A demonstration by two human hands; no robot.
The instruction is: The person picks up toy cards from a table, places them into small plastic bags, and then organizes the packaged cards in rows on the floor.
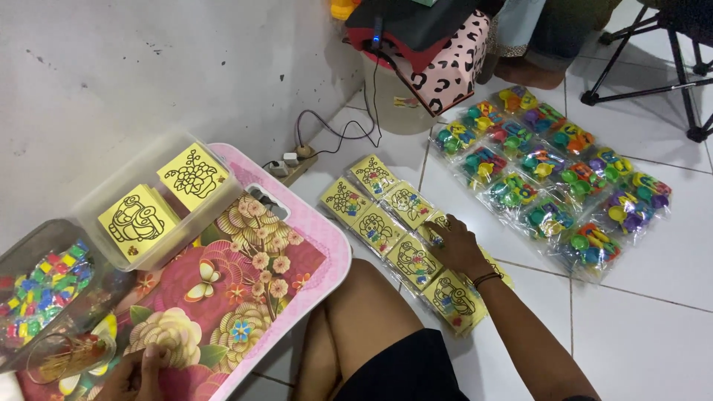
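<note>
Yellow packets [405, 241] lie in overlapping rows on the white floor [653, 327], their long line running diagonally from far-left to near-right. Left hand [137, 375] curls loosely at the tray [327, 256]; right hand [454, 245] presses flat, fingers spread, upon them.

- R hand [457, 245] flat on yellow picture cards [405, 241] laid in rows on floor [653, 327].
- L hand [137, 375] at near edge of floral tray [312, 223], fingers curled.
- Clear tub [148, 200] w/ 2 card stacks on tray.
- Bagged colourful toys [553, 182] beyond cards.

A power strip [288, 165] lies by the wall, bagged colourful toys [553, 178] on tiles.
</note>
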